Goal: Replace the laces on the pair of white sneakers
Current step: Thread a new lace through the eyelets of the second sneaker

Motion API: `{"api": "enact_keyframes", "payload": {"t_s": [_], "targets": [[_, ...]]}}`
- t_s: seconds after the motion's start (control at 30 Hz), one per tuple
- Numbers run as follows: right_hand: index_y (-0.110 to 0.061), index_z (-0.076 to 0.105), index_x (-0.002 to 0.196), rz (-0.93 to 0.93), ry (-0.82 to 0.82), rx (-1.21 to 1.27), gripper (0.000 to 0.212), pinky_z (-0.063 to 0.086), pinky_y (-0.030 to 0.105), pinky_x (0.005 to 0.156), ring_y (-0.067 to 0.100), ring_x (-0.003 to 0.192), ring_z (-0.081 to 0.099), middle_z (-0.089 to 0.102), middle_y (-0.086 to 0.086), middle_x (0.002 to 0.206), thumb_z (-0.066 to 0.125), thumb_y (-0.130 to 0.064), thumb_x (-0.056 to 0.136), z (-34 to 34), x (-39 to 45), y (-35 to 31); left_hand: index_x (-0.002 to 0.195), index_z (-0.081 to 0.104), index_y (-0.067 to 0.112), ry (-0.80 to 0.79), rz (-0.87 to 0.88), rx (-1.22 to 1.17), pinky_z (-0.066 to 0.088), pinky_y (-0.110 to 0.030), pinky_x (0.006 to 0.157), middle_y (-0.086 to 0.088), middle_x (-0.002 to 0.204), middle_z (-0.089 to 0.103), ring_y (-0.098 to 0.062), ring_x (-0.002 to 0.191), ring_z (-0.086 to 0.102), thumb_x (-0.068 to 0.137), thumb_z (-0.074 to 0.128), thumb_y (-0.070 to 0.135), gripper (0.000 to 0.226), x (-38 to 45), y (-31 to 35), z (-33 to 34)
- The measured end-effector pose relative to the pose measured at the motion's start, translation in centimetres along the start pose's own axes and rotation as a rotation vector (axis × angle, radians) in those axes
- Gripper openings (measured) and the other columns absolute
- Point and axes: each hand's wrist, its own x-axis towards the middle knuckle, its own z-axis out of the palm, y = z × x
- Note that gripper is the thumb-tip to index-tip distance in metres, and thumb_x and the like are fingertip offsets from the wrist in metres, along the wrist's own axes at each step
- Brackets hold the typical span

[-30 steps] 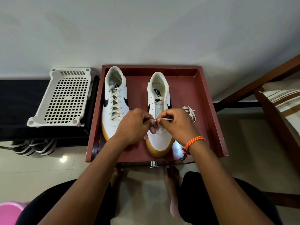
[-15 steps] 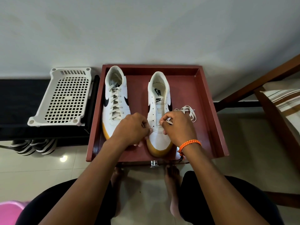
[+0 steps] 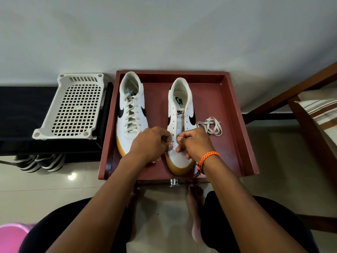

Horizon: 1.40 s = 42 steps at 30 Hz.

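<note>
Head view: both hands work at the toe end of the unlaced right-hand sneaker.

The left hand (image 3: 151, 143) and right hand (image 3: 194, 144) sit curled on either side of the lowest eyelets, fingertips pinched as if on lace ends, though the lace there is hidden. The unlaced sneaker (image 3: 180, 114) runs lengthwise away from the person, heel far, toe near, so lacing likely proceeds away from the hands. A loose lace (image 3: 211, 126) lies just right of it, nearer the right hand. The laced sneaker (image 3: 130, 110) stands left, in the red tray (image 3: 235, 114).
</note>
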Motion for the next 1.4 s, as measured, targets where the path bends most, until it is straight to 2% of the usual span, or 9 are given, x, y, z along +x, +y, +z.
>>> {"api": "enact_keyframes", "payload": {"t_s": [0.2, 0.33, 0.47, 0.53, 0.73, 1.0, 1.17, 1.3, 1.4], "targets": [[0.006, 0.074, 0.098, 0.007, -0.049, -0.005, 0.017, 0.037, 0.017, 0.035, 0.003, 0.029, 0.046, 0.068, 0.016, 0.068, 0.061, -0.002, 0.104, -0.3, 0.0, 0.1, 0.068, 0.059, 0.035, 0.090, 0.060, 0.137, 0.060, -0.042, 0.075, 0.015, 0.064, 0.066, -0.012, 0.065, 0.065, 0.093, 0.077, 0.038, 0.030, 0.2, -0.5, 0.5], [-0.014, 0.078, 0.089, -0.085, -0.013, -0.088, 0.018, 0.039, 0.020, 0.038, 0.007, 0.038, 0.050, 0.072, 0.007, 0.061, 0.067, -0.011, 0.102, -0.2, 0.4, 0.7, 0.071, 0.062, 0.034, 0.114, 0.054, 0.139, 0.056, -0.037, 0.072, 0.014, 0.068, 0.070, -0.012, 0.069, 0.066, 0.092, 0.077, 0.040, 0.026, 0.4, -0.5, 0.6], [-0.030, 0.079, 0.089, -0.192, 0.046, -0.263, 0.019, 0.059, 0.033, 0.057, 0.013, 0.045, 0.063, 0.072, 0.000, 0.059, 0.069, -0.021, 0.102, -0.2, 0.9, 1.2, 0.076, 0.070, 0.031, 0.155, 0.046, 0.133, 0.051, -0.034, 0.070, 0.011, 0.076, 0.071, -0.018, 0.082, 0.069, 0.088, 0.081, 0.041, 0.019, 0.3, 0.1, 0.6], [-0.034, 0.074, 0.082, -0.229, 0.064, -0.330, 0.021, 0.064, 0.041, 0.071, 0.018, 0.057, 0.071, 0.074, -0.002, 0.066, 0.071, -0.022, 0.099, -0.3, 1.2, 1.1, 0.077, 0.072, 0.029, 0.172, 0.053, 0.113, 0.056, -0.036, 0.072, 0.011, 0.075, 0.070, -0.018, 0.079, 0.070, 0.086, 0.083, 0.037, 0.016, 0.3, 0.4, 0.3], [-0.027, 0.079, 0.085, -0.335, 0.198, -0.592, 0.010, 0.060, 0.035, 0.076, 0.020, 0.091, 0.070, 0.076, 0.000, 0.094, 0.076, -0.017, 0.087, -0.1, 1.1, 0.5, 0.069, 0.070, 0.027, 0.131, 0.060, 0.048, 0.062, -0.042, 0.076, 0.013, 0.048, 0.062, -0.010, 0.064, 0.071, 0.084, 0.083, 0.028, 0.019, 0.3, 0.4, -0.3], [-0.007, 0.082, 0.085, -0.172, 0.003, -0.268, 0.014, 0.050, 0.028, 0.073, 0.007, 0.067, 0.062, 0.065, -0.011, 0.062, 0.071, -0.008, 0.094, -1.1, 1.4, 0.2, 0.072, 0.068, 0.028, 0.132, 0.082, 0.052, 0.060, -0.041, 0.074, 0.011, 0.060, 0.066, -0.012, 0.067, 0.069, 0.082, 0.086, 0.041, 0.024, 0.4, 0.3, 0.0], [-0.028, 0.069, 0.093, -0.250, -0.010, -0.454, 0.020, 0.041, 0.028, 0.065, 0.010, 0.071, 0.058, 0.058, -0.010, 0.076, 0.081, -0.016, 0.082, -1.6, 1.3, 0.5, 0.078, 0.070, 0.032, 0.123, 0.108, 0.041, 0.060, -0.044, 0.077, 0.011, 0.071, 0.070, -0.016, 0.073, 0.069, 0.091, 0.077, 0.038, 0.015, 0.4, 0.5, 0.0], [-0.032, 0.061, 0.091, -0.262, 0.039, -0.497, 0.028, 0.041, 0.030, 0.064, 0.017, 0.073, 0.059, 0.058, -0.007, 0.080, 0.085, -0.026, 0.078, -1.7, 1.6, 0.9, 0.086, 0.077, 0.013, 0.027, 0.051, -0.453, 0.061, -0.046, 0.079, -0.008, 0.086, 0.079, -0.013, 0.072, 0.070, 0.097, 0.075, 0.015, 0.012, 0.0, 1.1, -1.5], [-0.031, 0.062, 0.092, -0.272, 0.047, -0.493, 0.031, 0.041, 0.030, 0.063, 0.014, 0.070, 0.056, 0.055, -0.011, 0.076, 0.089, -0.027, 0.076, -1.6, 1.5, 0.9, 0.099, 0.068, -0.001, -0.090, 0.048, -0.912, 0.062, -0.044, 0.093, -0.013, 0.116, 0.080, -0.027, 0.104, 0.078, 0.103, 0.066, 0.008, 0.010, -0.8, 1.7, -3.5]]}}
